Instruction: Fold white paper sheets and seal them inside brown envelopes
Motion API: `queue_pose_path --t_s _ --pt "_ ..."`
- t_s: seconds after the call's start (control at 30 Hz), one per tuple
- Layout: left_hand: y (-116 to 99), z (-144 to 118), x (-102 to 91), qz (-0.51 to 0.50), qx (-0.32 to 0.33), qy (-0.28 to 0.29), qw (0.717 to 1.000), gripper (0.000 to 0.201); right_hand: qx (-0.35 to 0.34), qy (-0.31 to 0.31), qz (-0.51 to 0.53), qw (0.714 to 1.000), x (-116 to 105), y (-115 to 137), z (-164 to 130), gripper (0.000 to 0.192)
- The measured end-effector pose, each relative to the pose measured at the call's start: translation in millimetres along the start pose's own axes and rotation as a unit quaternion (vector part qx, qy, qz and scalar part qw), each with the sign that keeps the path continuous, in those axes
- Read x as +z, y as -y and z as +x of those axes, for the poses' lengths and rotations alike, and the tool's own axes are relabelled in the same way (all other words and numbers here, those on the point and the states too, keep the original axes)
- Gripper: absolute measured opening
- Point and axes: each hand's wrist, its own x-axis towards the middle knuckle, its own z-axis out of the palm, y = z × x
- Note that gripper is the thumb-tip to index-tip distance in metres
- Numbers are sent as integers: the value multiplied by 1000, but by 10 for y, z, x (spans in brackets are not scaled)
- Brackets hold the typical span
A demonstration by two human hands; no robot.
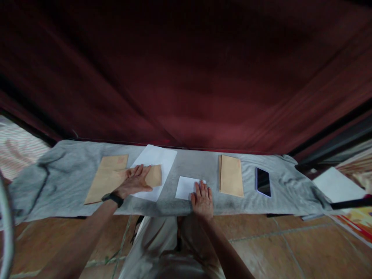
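Observation:
My left hand (134, 181) lies flat, fingers spread, on a small brown envelope (153, 176) that rests over a white sheet (158, 159). A black band is on that wrist. Under and left of this hand sits a stack of brown envelopes (105, 178). My right hand (202, 199) rests palm down at the near edge of the surface, its fingertips on a small folded white paper (186, 187). Neither hand grips anything.
A grey cloth (61, 170) covers the narrow work surface. A second brown envelope stack (231, 175) and a dark phone (263, 181) lie to the right. A dark red curtain (186, 77) hangs behind. More white paper (337, 185) sits far right; tiled floor below.

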Motion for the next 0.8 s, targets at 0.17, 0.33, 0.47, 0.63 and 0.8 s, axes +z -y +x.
queue_pose_path --t_s 0.17,0.33,0.47,0.63,0.8 --pt "-15 3 -96 18 14 27 999 121 4 -13 -2 1000 -3 20 8 54" --pt "-109 15 -218 24 16 43 999 123 14 -6 5 1000 -23 33 13 53" --pt "-117 12 -230 27 10 41 999 123 20 1 8 1000 -34 37 24 52" --pt "-107 -40 -203 23 0 24 999 120 24 10 1 1000 -27 35 26 54" --pt "-120 -114 -206 34 22 0 999 110 18 0 -4 1000 -22 31 20 53"
